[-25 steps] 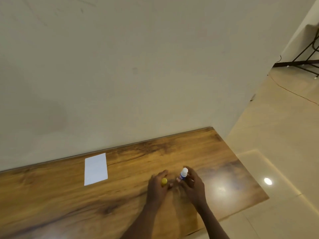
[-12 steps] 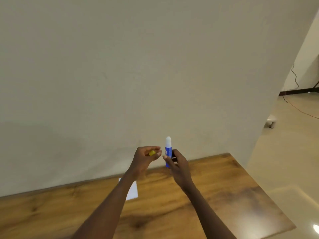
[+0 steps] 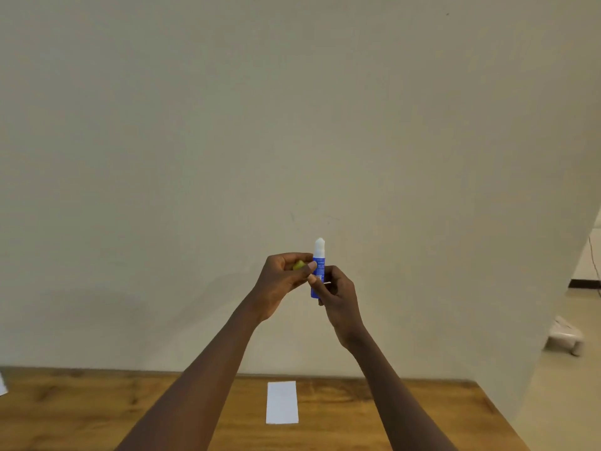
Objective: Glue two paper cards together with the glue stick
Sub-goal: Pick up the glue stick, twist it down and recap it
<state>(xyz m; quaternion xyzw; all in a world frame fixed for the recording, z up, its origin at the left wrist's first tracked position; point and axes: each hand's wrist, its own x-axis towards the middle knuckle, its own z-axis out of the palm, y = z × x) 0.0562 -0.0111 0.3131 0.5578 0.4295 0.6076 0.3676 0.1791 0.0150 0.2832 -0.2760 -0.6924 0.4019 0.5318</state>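
Observation:
A blue glue stick [image 3: 318, 271] with its white tip exposed stands upright in front of the wall, held by my right hand [image 3: 336, 297] around its lower body. My left hand [image 3: 282, 281] is right beside it, fingers curled on a small yellow cap [image 3: 298, 264], thumb touching the stick. A white paper card [image 3: 282, 402] lies flat on the wooden table [image 3: 374, 415] below, between my forearms. A corner of another white card [image 3: 2, 384] shows at the left edge.
A plain beige wall fills the view behind the table. The table's right edge drops to a pale tiled floor, where a white object [image 3: 566, 336] sits beside the wall's corner.
Both hands have risen from the table to in front of the wall, carrying the glue stick and cap. My view has swung so the card now lies between my arms.

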